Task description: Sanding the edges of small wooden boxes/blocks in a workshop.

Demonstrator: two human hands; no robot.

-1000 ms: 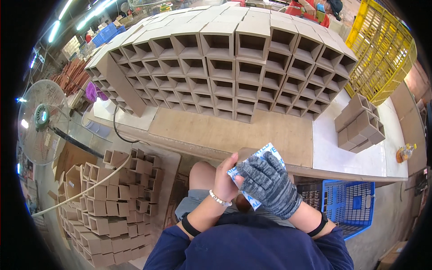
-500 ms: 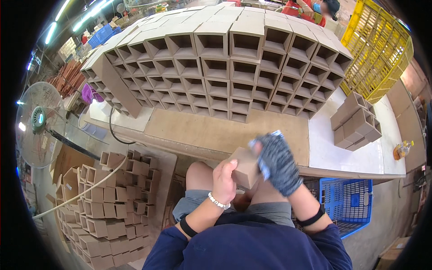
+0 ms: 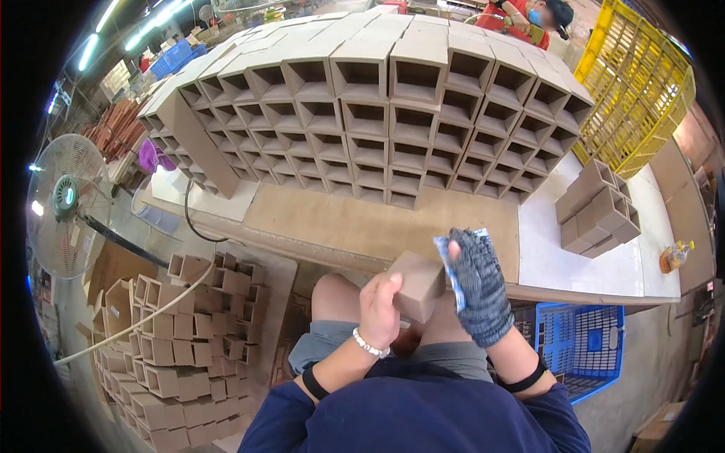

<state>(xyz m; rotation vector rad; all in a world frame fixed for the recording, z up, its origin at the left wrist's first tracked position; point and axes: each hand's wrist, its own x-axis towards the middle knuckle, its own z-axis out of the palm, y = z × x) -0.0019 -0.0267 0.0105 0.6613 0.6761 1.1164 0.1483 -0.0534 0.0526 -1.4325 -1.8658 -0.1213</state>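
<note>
My bare left hand [image 3: 379,309], with a beaded bracelet at the wrist, grips a small grey-brown box [image 3: 417,285] above my lap, close to the table's front edge. Just right of that box is my right hand [image 3: 477,283] in a grey knitted glove. A thin blue-and-white sheet [image 3: 451,275] is held along its palm side, standing slightly apart from the box. What the sheet is made of I cannot make out. Behind my hands, a wide stack of open-fronted grey-brown boxes [image 3: 368,106] rises in rows on the table.
A smaller box pile [image 3: 604,215] and a bottle of amber liquid [image 3: 676,255] stand on the table [image 3: 377,226] at right, near a yellow crate [image 3: 634,83]. Blue crate [image 3: 581,347] below; many boxes [image 3: 181,340] and a fan [image 3: 68,198] at left. A person [image 3: 521,19] works behind.
My right hand has moved right, away from the box, with the sheet still in it. The box has turned slightly in my left hand and shifted a little right.
</note>
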